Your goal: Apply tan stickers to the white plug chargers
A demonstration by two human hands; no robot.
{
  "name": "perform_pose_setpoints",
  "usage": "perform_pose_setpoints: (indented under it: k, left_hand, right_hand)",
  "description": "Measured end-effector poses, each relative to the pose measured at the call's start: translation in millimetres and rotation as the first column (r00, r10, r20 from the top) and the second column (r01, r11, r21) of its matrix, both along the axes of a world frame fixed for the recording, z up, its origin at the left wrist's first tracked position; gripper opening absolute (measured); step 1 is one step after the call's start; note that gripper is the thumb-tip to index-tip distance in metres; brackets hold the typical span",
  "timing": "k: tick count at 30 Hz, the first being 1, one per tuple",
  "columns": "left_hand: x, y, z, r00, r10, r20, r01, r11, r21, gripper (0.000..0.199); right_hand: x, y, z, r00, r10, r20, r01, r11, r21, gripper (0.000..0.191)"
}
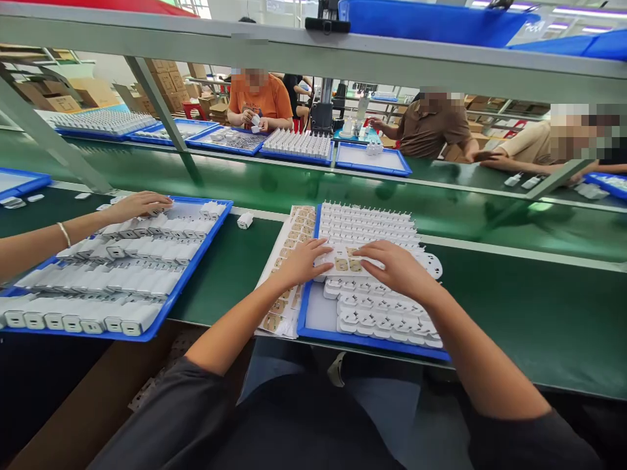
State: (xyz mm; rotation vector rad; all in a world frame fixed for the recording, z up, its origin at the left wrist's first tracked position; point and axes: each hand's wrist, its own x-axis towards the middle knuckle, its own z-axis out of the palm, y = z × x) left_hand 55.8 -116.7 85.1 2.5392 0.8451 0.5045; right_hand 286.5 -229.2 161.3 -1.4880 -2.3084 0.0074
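A white sticker sheet (341, 264) with tan square stickers lies between my hands, above the white plug parts. My left hand (304, 261) grips its left edge, thumb below and fingers above. Bent over the tan stickers, my right hand (399, 269) has its thumb and fingertips on the sheet. A rounded white end with holes shows beyond the right hand. Beneath is a blue-rimmed tray (372, 342) with rows of white plug parts (386, 310), their metal pins pointing up. More sticker sheets (294, 245) lie under my left wrist, along the tray's left side.
To the left, a co-worker's hand (140, 205) reaches over a blue tray (193, 266) of white charger housings. One loose housing (245, 220) sits between the trays. A metal shelf beam (274, 49) crosses above. Across the green belt (264, 189), several people work beside other trays.
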Motion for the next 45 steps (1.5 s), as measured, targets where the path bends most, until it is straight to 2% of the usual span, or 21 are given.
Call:
perform_pose_setpoints:
  k: [2,4,8,16,20,22,25,29,33,35,38,40,42,44,45]
  left_hand:
    - [-1,-3,-4.6,1.0,-0.001,0.021,0.001,1.0,-0.015,0.052]
    - [-2,-5,-6.7,0.999,0.007,0.035,-0.006,1.0,-0.021,0.053]
    - [-1,-8,-6.7,0.999,0.02,0.043,-0.019,1.0,-0.017,0.051]
    - [0,-9,-7.4,0.999,0.027,0.037,-0.026,0.999,-0.025,0.051]
    - [0,-8,-7.5,0.999,0.032,0.02,-0.032,0.999,-0.009,0.049]
    - [1,-7,-7.5,0.999,0.031,0.025,-0.031,0.999,-0.008,0.048]
    - [0,-10,-4.7,0.997,0.058,0.047,-0.058,0.998,0.018,0.045]
    - [-10,-30,3.2,0.983,0.067,0.17,-0.093,0.985,0.146,0.046]
    - [-14,-58,0.2,0.99,-0.038,0.138,0.009,0.979,0.204,0.042]
    - [-12,-68,-7.4,0.995,-0.044,0.094,0.022,0.976,0.217,0.033]
    - [-13,-79,-18.7,0.995,-0.002,0.098,-0.019,0.976,0.215,0.016]
    - [-20,-85,-22.1,0.987,-0.005,0.16,-0.019,0.989,0.15,0.009]
    - [-31,-92,-21.3,0.953,0.018,0.303,-0.02,1.0,0.005,0.007]
    - [-41,-101,-18.2,0.86,0.145,0.489,-0.038,0.974,-0.222,0.021]
    - [-45,-106,-16.5,0.792,0.235,0.563,-0.027,0.936,-0.352,0.029]
  right_hand:
    - [-7,24,-10.7,0.995,0.086,0.049,-0.084,0.995,-0.053,0.025]
    - [-9,41,-24.5,0.991,0.119,0.062,-0.115,0.991,-0.07,0.022]
    - [-7,52,-40.7,0.989,0.143,0.028,-0.141,0.988,-0.063,0.02]
    - [-9,50,-45.6,0.994,0.105,-0.015,-0.106,0.994,-0.041,0.018]
    - [-8,45,-38.0,0.994,0.107,-0.016,-0.108,0.993,-0.041,0.02]
    - [-3,35,-28.0,0.99,0.126,-0.066,-0.129,0.991,-0.038,0.02]
    - [3,10,-9.9,0.958,0.131,-0.257,-0.145,0.989,-0.037,0.016]
    - [3,-39,1.9,0.885,-0.025,-0.465,0.023,1.0,-0.012,0.01]
    - [-12,-88,-11.7,0.818,-0.103,-0.566,0.086,0.995,-0.056,0.006]
    - [-24,-106,-22.8,0.797,-0.102,-0.595,0.094,0.995,-0.043,0.002]
    - [-44,-124,-37.9,0.785,-0.062,-0.616,0.091,0.996,0.015,0.012]
    - [-56,-133,-46.3,0.761,-0.04,-0.648,0.082,0.996,0.035,0.017]
    - [-67,-138,-53.9,0.716,-0.04,-0.697,0.072,0.997,0.017,0.019]
    - [-77,-139,-60.6,0.653,-0.049,-0.756,0.065,0.998,-0.009,0.018]
    - [-82,-138,-63.3,0.619,-0.054,-0.784,0.062,0.998,-0.02,0.017]
